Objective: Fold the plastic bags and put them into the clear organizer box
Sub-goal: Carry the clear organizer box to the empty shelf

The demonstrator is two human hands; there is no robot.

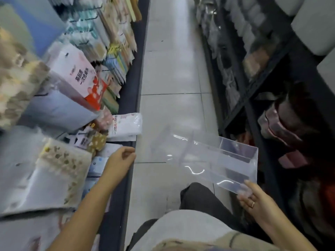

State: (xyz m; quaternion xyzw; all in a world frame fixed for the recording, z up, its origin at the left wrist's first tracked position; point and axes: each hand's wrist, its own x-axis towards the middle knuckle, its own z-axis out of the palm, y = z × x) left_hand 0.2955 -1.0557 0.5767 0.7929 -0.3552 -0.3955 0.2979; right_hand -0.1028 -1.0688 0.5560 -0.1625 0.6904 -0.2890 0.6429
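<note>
Shop aisle, blurred view: clear organizer box (217, 160) held above the floor (172, 69), lower right of frame.
The box's near corner is pinched by the right hand (253, 201), fingers seen through the clear wall. The left hand (121, 160) is held at the dark shelf edge (135, 87), centre left, fingers loosely curled, nothing seen in them. A white packet (126, 126) lies just beyond it.

A clear organizer box (217, 158) of glossy hard plastic, catching bright glints, at lower right. Smooth, shiny pale floor tiles (172, 73) run up the centre. Crinkly glossy plastic packets (126, 126) at left. Matt dark shelving (253, 113) at right.
</note>
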